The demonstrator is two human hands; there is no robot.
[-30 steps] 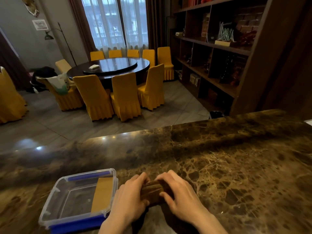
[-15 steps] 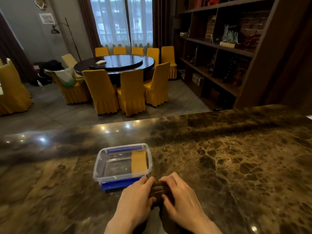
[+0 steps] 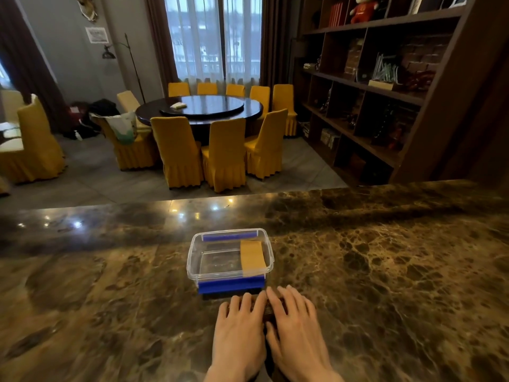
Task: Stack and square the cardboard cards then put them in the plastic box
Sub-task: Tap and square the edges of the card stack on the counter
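A clear plastic box with blue clips sits on the marble counter, straight ahead of me. One tan cardboard card leans inside it against its right side. Just in front of the box, my left hand and my right hand lie side by side, fingers curled over a dark brown stack of cards. Only a thin strip of the stack shows between my fingers; the rest is hidden under my hands.
The dark marble counter spreads wide to both sides. Its far edge drops off to a dining room with a round table and yellow chairs. Wooden shelves stand at the right.
The view has swung left and pulled back, so the box now sits centred ahead instead of at lower left. My hands stay together on the stack, now flatter over it.
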